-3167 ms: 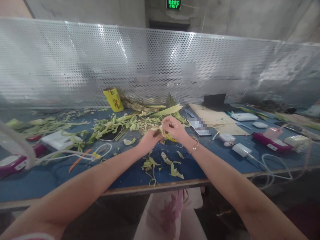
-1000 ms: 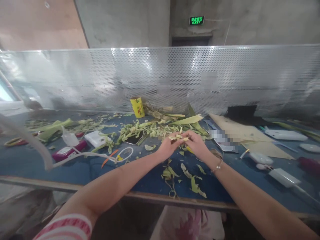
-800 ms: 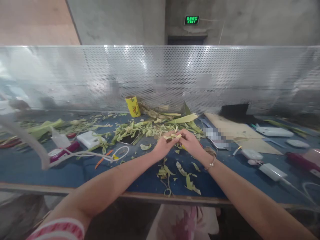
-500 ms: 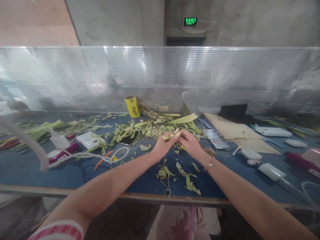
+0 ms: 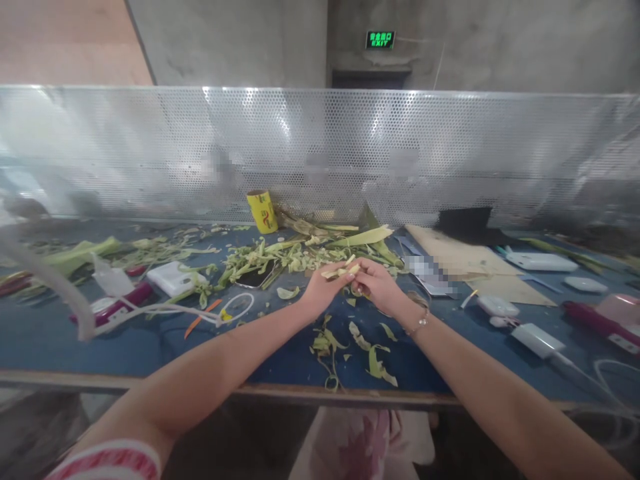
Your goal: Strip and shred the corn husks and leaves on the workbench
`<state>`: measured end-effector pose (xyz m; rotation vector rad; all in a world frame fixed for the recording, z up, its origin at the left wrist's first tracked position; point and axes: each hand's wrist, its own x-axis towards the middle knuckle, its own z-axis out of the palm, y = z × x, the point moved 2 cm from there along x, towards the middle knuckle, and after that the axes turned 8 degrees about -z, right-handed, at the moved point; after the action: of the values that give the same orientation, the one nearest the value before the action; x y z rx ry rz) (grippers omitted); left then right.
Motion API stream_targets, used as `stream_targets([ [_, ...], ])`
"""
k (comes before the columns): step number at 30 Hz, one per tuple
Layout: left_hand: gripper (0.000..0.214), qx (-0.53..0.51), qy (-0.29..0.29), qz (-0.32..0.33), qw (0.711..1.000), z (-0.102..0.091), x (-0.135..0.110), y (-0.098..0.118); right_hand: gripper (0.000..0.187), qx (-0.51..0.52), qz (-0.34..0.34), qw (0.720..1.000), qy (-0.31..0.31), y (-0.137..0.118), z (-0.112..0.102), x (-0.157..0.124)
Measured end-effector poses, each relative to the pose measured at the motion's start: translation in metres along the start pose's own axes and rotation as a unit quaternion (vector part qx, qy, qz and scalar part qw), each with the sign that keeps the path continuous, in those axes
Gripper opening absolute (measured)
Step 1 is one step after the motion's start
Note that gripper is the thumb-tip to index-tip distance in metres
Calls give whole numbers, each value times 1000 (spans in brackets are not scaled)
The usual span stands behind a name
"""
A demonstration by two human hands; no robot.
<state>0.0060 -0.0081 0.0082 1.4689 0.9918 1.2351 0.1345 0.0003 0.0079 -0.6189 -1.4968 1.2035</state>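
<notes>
Blue tabletop (image 5: 115,353) runs beneath both hands, with a perforated metal screen (image 5: 300,147) along its far edge. Thumb and fingers of the left hand (image 5: 321,292) pinch some pale yellow-green plant strips (image 5: 341,273), whose ends jut past the fingertips. The right hand (image 5: 377,287) meets it there, fingers bent and nearly together; whether they grip the strips or only touch them cannot be told. A bracelet (image 5: 423,322) circles the right wrist.

On the near side of the fingers, peeled scraps (image 5: 377,367) lie loose. Beyond them and to their left spreads a heap of green trimmings (image 5: 250,257), partly over a smartphone (image 5: 258,275), while a long pale leaf (image 5: 367,236) lies straight beyond. Farther off, a yellow tube (image 5: 263,212) stands near the screen.

Rightward of the fingers come cardboard sheets (image 5: 445,248), then a white charger (image 5: 537,340) and a magenta power strip (image 5: 595,320). Well to their left are an orange strip (image 5: 202,319) and a white box (image 5: 175,277). High beyond everything glows a green exit sign (image 5: 381,40).
</notes>
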Motion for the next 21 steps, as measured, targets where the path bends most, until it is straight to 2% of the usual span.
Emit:
stream_targets([
  [6, 41, -32, -4, -11, 999, -1, 4, -8, 14, -65, -61, 996, 2, 1, -1, 1],
  [12, 33, -20, -1, 5, 1000, -1, 4, -5, 16, -73, -65, 995, 2, 0, 2, 2],
  [17, 32, -29, 0, -7, 1000, -1, 5, -2, 22, -94, -63, 994, 7, 2, 0, 3],
  [21, 32, -13, 37, -18, 999, -2, 4, -1, 20, -126, -76, 989, 13, 2, -2, 4],
])
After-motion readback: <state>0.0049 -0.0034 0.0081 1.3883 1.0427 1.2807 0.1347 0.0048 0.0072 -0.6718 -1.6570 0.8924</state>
